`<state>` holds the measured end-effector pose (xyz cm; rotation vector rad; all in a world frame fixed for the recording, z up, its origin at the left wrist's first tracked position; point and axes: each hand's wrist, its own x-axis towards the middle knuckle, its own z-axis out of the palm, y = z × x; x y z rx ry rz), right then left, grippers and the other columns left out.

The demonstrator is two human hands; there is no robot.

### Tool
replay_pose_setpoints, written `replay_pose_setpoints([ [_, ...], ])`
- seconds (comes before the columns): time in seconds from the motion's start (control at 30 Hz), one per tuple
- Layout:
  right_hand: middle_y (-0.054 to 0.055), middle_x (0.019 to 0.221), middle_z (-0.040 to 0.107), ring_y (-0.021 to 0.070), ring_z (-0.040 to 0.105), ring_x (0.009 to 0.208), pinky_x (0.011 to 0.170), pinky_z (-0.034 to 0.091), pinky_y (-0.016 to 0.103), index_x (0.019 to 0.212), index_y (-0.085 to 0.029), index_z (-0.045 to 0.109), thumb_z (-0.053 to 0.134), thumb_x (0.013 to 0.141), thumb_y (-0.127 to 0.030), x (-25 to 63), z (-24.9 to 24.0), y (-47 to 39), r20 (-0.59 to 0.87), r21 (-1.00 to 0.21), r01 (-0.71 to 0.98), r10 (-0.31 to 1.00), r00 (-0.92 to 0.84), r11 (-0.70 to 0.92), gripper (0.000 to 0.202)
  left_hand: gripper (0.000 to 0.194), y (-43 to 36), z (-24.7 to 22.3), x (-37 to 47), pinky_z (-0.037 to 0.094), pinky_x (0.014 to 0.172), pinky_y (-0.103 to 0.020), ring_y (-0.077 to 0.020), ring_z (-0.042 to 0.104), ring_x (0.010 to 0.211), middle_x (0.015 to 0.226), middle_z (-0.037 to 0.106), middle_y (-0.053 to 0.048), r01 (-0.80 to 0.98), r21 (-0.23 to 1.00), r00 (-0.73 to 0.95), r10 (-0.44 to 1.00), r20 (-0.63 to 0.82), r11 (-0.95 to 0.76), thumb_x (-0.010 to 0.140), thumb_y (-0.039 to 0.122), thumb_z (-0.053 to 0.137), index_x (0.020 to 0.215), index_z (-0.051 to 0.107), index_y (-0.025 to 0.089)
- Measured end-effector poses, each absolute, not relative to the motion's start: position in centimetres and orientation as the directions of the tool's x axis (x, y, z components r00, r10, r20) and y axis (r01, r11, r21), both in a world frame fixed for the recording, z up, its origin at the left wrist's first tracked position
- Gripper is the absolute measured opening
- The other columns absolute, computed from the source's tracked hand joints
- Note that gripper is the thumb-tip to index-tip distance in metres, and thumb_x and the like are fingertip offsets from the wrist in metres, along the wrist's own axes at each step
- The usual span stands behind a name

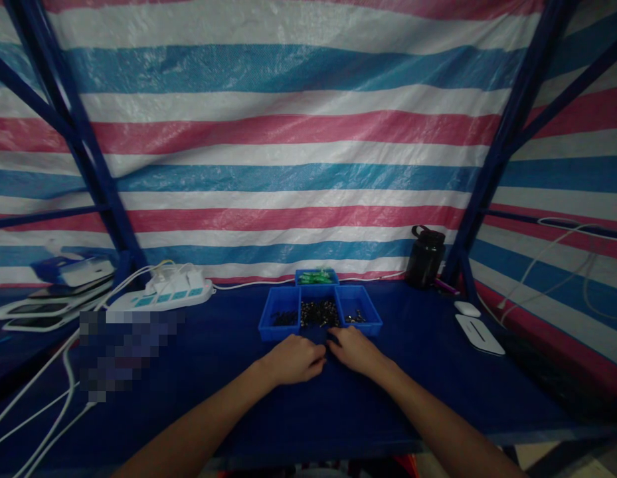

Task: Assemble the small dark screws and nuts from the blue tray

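My left hand (295,359) hovers at or rests on the blue table in front of the bins, with fingers curled and thumb pointing right. My right hand (356,349) is close beside it, fingers bent inward near the front of the middle bin. Anything in either pinch is too small or hidden to make out. Just beyond are a left blue bin (278,334) with dark small parts, a middle bin with small black-and-metal parts (320,312), and a right blue bin (370,327) with a few shiny metal pieces. Behind them, a blue bin holds green pieces (317,276).
A white power strip (161,300) with plugs and cables lies at left, near stacked devices (54,305). A black bottle (425,257) stands at back right. A white flat box (479,334) and small white case (467,309) lie on the right. Striped sheeting (288,133) hangs behind.
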<state>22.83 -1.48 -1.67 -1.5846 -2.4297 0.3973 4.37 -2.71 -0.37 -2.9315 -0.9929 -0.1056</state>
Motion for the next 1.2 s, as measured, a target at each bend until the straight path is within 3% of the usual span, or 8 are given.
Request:
replay_pose_setpoints([
  [0.2,0.017,0.113,0.064,0.0257,0.061,0.101,0.087,0.042,0.032,0.139,-0.013,0.037,0.045,0.087,-0.030,22.90,-1.69,-1.48,0.060,-0.319,0.868,0.922,-0.382,0.380,0.055,0.020,-2.30,-0.41,4.08,0.043,0.058,-0.022,-0.0167,0.063,0.065,0.069,0.064,-0.003,0.665,-0.016,0.746,0.664,0.048,-0.747,0.089,0.030,0.045,0.076,0.056,0.018],
  [0.37,0.015,0.115,0.063,0.0269,0.060,0.104,0.088,0.042,0.033,0.128,-0.016,0.052,0.043,0.087,-0.030,22.85,-2.10,-1.16,0.082,-0.291,0.860,0.906,-0.415,0.420,0.044,0.021,-2.11,-0.74,3.95,0.043,0.058,-0.024,-0.0175,0.063,0.066,0.071,0.065,-0.003,0.654,-0.005,0.755,0.653,0.061,-0.756,0.090,0.031,0.045,0.077,0.056,0.018],
  [0.53,0.017,0.111,0.064,0.0280,0.062,0.099,0.086,0.043,0.036,0.139,-0.015,0.037,0.043,0.088,-0.033,22.70,-2.09,-1.00,0.063,-0.245,0.887,0.920,-0.388,0.391,0.055,0.022,-2.09,-0.74,3.94,0.042,0.057,-0.023,-0.0171,0.063,0.065,0.069,0.065,-0.003,0.665,0.002,0.745,0.664,0.059,-0.746,0.089,0.032,0.046,0.077,0.057,0.018],
  [0.73,0.017,0.110,0.065,0.0283,0.062,0.098,0.084,0.043,0.036,0.133,-0.017,0.046,0.040,0.089,-0.033,22.28,-1.85,-1.08,0.049,-0.213,0.897,0.922,-0.385,0.387,0.047,0.023,-2.04,-0.60,3.83,0.041,0.057,-0.023,-0.0172,0.062,0.063,0.067,0.064,-0.003,0.652,0.018,0.757,0.652,0.052,-0.758,0.089,0.032,0.046,0.075,0.057,0.018],
  [0.9,0.017,0.100,0.067,0.0297,0.065,0.089,0.077,0.045,0.037,0.140,-0.018,0.034,0.040,0.090,-0.034,22.22,-1.68,-1.46,0.071,-0.165,0.906,0.921,-0.383,0.389,0.053,0.028,-1.79,-0.89,3.65,0.041,0.058,-0.024,-0.0173,0.061,0.062,0.065,0.063,-0.004,0.659,0.003,0.752,0.658,0.039,-0.753,0.091,0.032,0.043,0.073,0.059,0.018],
  [1.03,0.015,0.103,0.067,0.0288,0.065,0.092,0.079,0.045,0.036,0.134,-0.020,0.044,0.039,0.090,-0.031,22.18,-1.86,-1.45,0.064,-0.175,0.895,0.912,-0.405,0.410,0.046,0.028,-1.73,-0.88,3.51,0.040,0.055,-0.024,-0.0177,0.062,0.062,0.065,0.064,-0.004,0.661,-0.021,0.750,0.660,0.045,-0.750,0.091,0.032,0.043,0.072,0.058,0.018],
  [1.2,0.018,0.100,0.067,0.0297,0.064,0.090,0.078,0.044,0.037,0.142,-0.017,0.029,0.040,0.089,-0.034,22.16,-1.91,-1.26,0.055,-0.171,0.909,0.925,-0.376,0.380,0.057,0.029,-1.76,-0.72,3.53,0.040,0.054,-0.024,-0.0175,0.062,0.062,0.066,0.064,-0.004,0.660,-0.020,0.751,0.658,0.044,-0.751,0.091,0.033,0.043,0.072,0.058,0.018],
])
